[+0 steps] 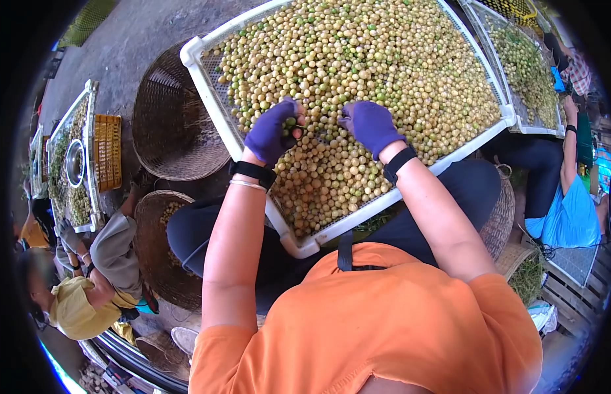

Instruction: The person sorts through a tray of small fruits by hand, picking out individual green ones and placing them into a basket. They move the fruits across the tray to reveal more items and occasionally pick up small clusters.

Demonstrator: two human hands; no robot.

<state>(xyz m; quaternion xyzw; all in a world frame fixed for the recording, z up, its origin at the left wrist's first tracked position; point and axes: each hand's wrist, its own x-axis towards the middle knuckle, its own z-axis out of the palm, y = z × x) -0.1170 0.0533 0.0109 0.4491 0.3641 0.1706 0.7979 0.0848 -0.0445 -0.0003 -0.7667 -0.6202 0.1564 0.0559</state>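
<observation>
A large white mesh tray [207,88] rests across my lap, heaped with small round yellow and green fruits [384,59]. My left hand [271,131], in a purple glove, is closed around a few green fruits above the pile near the tray's left side. My right hand [370,125], also in a purple glove, lies palm down on the fruits with fingers curled, touching them near the tray's middle. Both wrists wear black bands.
Two woven baskets [174,121] [157,249] stand to my left on the ground. A second tray of fruit [525,65] lies at the right beside a person in blue [568,210]. Another seated person [88,289] works at a tray [72,164] on the far left.
</observation>
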